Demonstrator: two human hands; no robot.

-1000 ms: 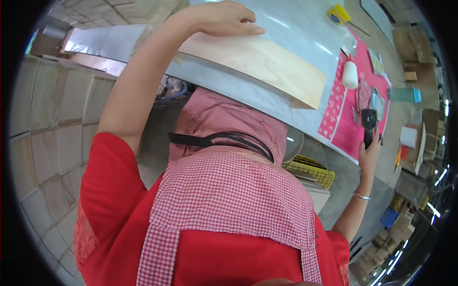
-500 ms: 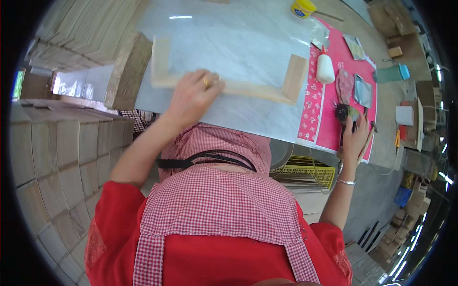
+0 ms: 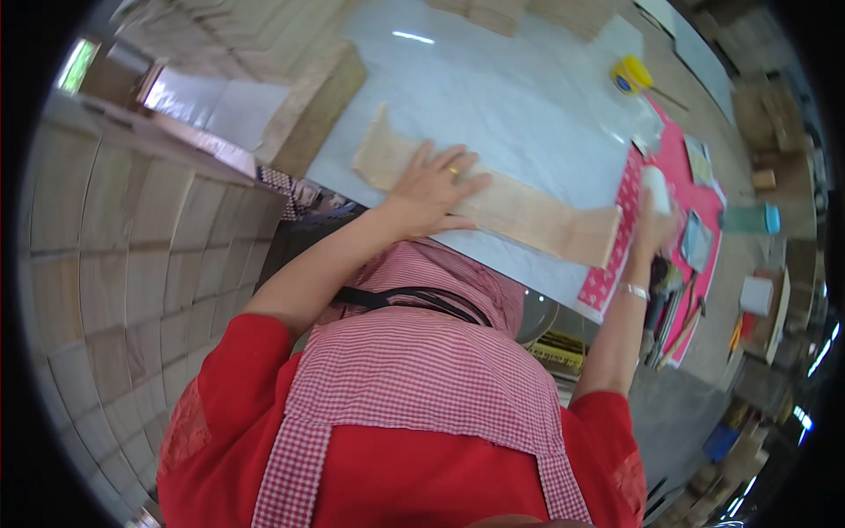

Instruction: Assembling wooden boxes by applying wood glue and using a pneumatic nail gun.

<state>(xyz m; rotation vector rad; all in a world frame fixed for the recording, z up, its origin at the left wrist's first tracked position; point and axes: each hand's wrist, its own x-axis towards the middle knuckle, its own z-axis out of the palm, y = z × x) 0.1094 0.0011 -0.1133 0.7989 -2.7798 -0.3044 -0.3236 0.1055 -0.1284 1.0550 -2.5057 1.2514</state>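
My left hand (image 3: 437, 189) lies spread on a pale wooden piece (image 3: 528, 211), a long flat strip with a short board at each end. A gold ring is on one of its fingers. The palm and fingers cover part of the strip's left half. At the right edge of the tabletop, my right hand (image 3: 656, 227) is closed around a white squeeze bottle (image 3: 655, 187). That hand is blurred, and its fingers hide the bottle's lower part.
A pink patterned sheet (image 3: 627, 198) bears several tools. Beyond it stand a teal bottle (image 3: 744, 219) and a yellow tub (image 3: 630, 74). Wooden boards (image 3: 480, 12) lie at the far edge. Stacked wooden blocks (image 3: 114, 255) rise at the left.
My right hand has left the tools and moved up to the white bottle, gripping it. My left hand has opened flat, and the wooden piece now shows its broad face. The view has shifted.
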